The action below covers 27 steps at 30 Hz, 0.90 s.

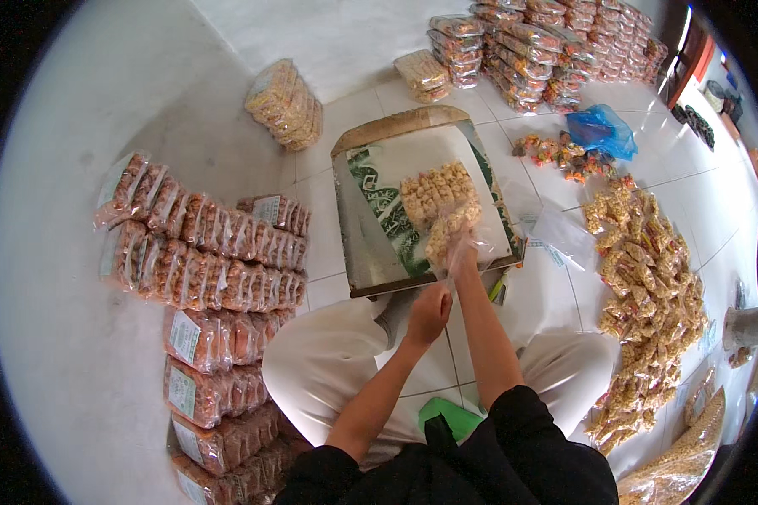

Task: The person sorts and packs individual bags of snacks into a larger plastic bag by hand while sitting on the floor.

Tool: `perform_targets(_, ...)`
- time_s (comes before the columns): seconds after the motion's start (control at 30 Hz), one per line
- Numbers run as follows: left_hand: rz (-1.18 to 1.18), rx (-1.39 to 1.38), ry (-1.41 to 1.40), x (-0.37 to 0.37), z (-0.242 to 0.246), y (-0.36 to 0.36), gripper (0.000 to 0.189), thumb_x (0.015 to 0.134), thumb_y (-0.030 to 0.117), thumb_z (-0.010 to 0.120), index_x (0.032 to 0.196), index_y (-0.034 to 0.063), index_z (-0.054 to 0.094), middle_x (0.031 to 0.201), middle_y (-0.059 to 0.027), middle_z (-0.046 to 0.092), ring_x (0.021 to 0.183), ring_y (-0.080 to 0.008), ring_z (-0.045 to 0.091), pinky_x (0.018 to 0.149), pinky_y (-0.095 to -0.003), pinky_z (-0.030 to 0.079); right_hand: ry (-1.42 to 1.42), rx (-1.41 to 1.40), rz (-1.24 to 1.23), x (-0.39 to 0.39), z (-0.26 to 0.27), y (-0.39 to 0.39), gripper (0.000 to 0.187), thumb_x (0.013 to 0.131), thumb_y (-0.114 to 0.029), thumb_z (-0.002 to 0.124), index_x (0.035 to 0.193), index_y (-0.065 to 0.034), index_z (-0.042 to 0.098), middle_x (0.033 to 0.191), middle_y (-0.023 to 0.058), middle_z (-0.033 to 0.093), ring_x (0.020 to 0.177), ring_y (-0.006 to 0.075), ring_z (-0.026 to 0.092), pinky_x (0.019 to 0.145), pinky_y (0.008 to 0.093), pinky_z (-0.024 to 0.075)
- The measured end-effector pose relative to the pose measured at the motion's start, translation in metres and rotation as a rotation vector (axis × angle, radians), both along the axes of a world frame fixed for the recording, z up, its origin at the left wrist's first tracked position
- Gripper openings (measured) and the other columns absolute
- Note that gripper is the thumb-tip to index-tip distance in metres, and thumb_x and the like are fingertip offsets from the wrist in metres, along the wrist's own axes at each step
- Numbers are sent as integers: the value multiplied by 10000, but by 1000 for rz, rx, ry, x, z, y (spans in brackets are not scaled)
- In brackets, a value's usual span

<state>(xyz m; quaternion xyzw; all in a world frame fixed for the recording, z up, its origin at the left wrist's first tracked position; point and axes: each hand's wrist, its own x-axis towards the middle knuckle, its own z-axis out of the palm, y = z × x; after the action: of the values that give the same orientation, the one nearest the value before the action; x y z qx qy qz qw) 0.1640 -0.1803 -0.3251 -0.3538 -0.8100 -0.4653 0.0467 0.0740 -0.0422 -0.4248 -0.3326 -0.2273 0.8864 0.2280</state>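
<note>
A low box with a cardboard-covered top (379, 246) stands before me on the tiled floor. Rows of small bags of pale snacks (434, 192) lie on it. My right hand (464, 257) is inside the mouth of a clear plastic bag (485, 243), at a cluster of pale snacks (445, 237) near the box's front edge; its fingers are partly hidden by the film. Just beyond that edge, my left hand (431, 309) is closed beside the bag's near end, seemingly pinching its film.
Packed snack bundles (227, 278) are stacked along the left wall, with more stacks (530, 57) at the back. Loose snack bags (654, 284) spread across the right floor, near a blue plastic bag (601, 131) and flat clear bags (565, 237). A yellow-green-handled tool (498, 289) lies beside the box.
</note>
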Motion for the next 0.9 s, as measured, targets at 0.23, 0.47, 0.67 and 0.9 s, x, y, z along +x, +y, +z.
perform_targets(0.23, 274, 152, -168, -37, -13, 6, 107, 848, 118, 518, 799, 43, 461, 736, -95, 448, 676, -241, 460, 610, -349, 385, -69, 633, -182, 1, 4, -20, 413, 942, -289, 375, 1212, 16, 304, 1071, 170, 475, 988, 209, 481, 847, 332, 398)
perform_targets(0.47, 201, -324, 344, -133, -24, 62, 292, 910, 225, 427, 1185, 180, 516, 1297, -107, 391, 1251, -335, 236, 1023, -494, 171, -540, 1029, -315, 2, 48, -21, 407, 915, -233, 444, 1166, 77, 362, 1048, 221, 471, 979, 312, 466, 861, 392, 362)
perform_targets(0.67, 57, -76, 134, -146, -50, 62, 282, 913, 259, 424, 1166, 228, 543, 1355, -46, 356, 1286, -350, 174, 1032, -507, 140, -851, 1405, -359, 0, 55, -18, 253, 870, -134, 486, 1046, 43, 444, 960, 198, 489, 826, 296, 495, 745, 390, 396)
perform_targets(0.9, -18, -120, 43, -168, -42, 55, 248, 901, 250, 451, 1115, 257, 576, 1340, -33, 371, 1281, -356, 176, 1017, -546, 136, -582, 1127, -162, 6, 49, -6, 274, 868, -142, 464, 1082, 27, 437, 966, 193, 486, 888, 335, 474, 788, 410, 385)
